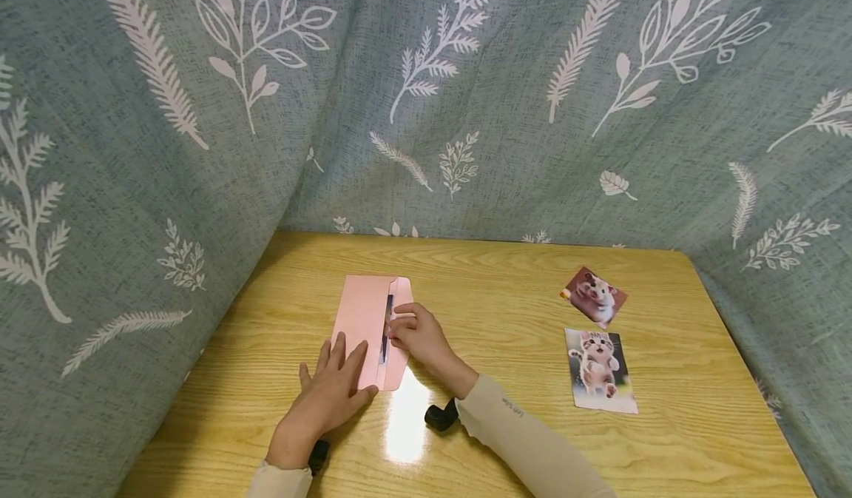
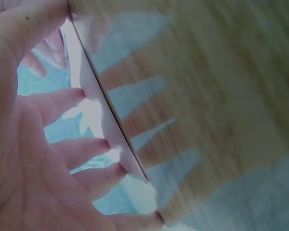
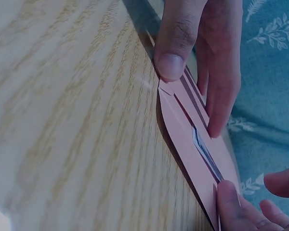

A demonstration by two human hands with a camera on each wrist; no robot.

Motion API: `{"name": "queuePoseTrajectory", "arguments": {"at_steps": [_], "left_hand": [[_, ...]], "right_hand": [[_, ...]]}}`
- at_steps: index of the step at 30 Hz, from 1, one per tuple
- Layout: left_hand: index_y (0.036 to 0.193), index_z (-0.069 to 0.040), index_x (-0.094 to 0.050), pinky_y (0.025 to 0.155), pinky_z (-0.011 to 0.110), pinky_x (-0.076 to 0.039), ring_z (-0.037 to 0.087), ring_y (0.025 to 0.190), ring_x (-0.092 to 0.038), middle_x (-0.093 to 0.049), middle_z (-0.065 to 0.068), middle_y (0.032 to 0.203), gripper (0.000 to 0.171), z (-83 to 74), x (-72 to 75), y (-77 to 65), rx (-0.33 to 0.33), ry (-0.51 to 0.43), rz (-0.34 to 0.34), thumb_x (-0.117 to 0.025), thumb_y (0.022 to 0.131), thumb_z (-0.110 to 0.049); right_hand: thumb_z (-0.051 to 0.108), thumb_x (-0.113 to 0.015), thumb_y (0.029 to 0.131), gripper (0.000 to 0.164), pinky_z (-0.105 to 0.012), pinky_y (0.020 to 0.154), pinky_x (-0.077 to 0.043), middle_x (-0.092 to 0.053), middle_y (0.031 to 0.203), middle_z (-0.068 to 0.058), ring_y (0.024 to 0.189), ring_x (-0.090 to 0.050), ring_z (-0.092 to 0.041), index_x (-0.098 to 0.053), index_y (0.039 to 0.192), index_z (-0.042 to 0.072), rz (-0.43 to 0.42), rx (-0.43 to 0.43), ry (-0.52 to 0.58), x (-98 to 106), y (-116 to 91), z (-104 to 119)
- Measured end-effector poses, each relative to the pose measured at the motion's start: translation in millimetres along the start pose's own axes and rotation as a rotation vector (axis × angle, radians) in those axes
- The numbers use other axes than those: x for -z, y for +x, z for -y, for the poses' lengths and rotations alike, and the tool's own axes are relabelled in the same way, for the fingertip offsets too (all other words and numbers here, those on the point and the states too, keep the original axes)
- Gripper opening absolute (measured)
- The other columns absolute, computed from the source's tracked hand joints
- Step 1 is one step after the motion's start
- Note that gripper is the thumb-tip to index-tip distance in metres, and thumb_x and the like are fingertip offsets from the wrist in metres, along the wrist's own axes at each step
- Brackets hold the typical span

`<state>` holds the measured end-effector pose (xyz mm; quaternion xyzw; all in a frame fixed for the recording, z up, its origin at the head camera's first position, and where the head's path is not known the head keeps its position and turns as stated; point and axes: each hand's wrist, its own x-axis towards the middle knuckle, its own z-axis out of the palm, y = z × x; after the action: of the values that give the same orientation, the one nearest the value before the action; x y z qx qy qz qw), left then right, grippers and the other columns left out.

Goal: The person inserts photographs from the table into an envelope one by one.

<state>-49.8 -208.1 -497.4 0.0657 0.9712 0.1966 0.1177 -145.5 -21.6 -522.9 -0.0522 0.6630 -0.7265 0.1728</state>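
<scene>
A pink envelope [image 1: 359,309] lies on the wooden table, its flap folded out to the right. A dark, bluish card [image 1: 384,354] shows as a thin strip in the envelope's opening. My left hand [image 1: 333,387] rests on the envelope's lower part with fingers spread, and its thumb presses the bottom corner by the flap. At the opening, my right hand [image 1: 422,339] touches the card's edge with a fingertip. In the right wrist view, the card [image 3: 207,153] pokes slightly out of the slot, and another right-hand finger [image 3: 282,183] stands apart from it.
To the right lie two loose pictures on the wooden table [image 1: 492,298]: a hamster picture [image 1: 594,296] and, below it, a kitten picture [image 1: 601,372]. Patterned green-blue cloth [image 1: 426,150] hangs behind and along both sides.
</scene>
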Motion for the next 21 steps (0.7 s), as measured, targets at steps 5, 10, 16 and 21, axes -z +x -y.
{"name": "queuePoseTrajectory", "arguments": {"at_steps": [5, 10, 16, 21], "left_hand": [[0.157, -0.015, -0.035, 0.099, 0.084, -0.007, 0.05, 0.147, -0.007, -0.011, 0.028, 0.162, 0.076, 0.7, -0.4, -0.4, -0.005, 0.0, -0.006, -0.066, 0.095, -0.046], [0.157, -0.015, -0.036, 0.099, 0.084, -0.007, 0.051, 0.147, -0.007, -0.012, 0.028, 0.161, 0.075, 0.0, -0.7, 0.6, -0.008, -0.002, -0.008, -0.066, 0.095, -0.045], [0.157, -0.015, -0.035, 0.1, 0.083, -0.006, 0.05, 0.147, -0.006, -0.011, 0.028, 0.162, 0.076, -1.1, 0.1, 0.6, -0.001, -0.01, 0.0, -0.066, 0.095, -0.046], [0.158, -0.016, -0.035, 0.1, 0.083, -0.005, 0.05, 0.147, -0.006, -0.011, 0.028, 0.162, 0.076, -0.5, 0.0, 0.2, 0.004, -0.015, -0.002, -0.066, 0.095, -0.046]], "right_hand": [[-0.004, -0.058, 0.098, 0.035, -0.042, 0.083, -0.058, -0.067, 0.11, -0.029, 0.1, -0.067, -0.042, -0.05, 0.132, -0.01, 0.004, 0.003, 0.01, -1.9, 0.6, -1.5], [-0.004, -0.059, 0.098, 0.035, -0.043, 0.086, -0.057, -0.066, 0.114, -0.029, 0.103, -0.066, -0.043, -0.05, 0.131, -0.011, 0.0, 0.01, -0.006, -0.3, 0.2, -1.5], [0.001, -0.061, 0.096, 0.032, -0.034, 0.08, -0.057, -0.069, 0.11, -0.02, 0.096, -0.068, -0.028, -0.057, 0.127, -0.006, 0.007, 0.022, -0.117, 10.9, -6.8, 4.4], [0.003, -0.061, 0.098, 0.034, -0.04, 0.082, -0.058, -0.066, 0.112, -0.024, 0.096, -0.068, -0.035, -0.055, 0.13, -0.009, 0.027, 0.042, -0.105, 27.2, -16.1, 12.9]]}}
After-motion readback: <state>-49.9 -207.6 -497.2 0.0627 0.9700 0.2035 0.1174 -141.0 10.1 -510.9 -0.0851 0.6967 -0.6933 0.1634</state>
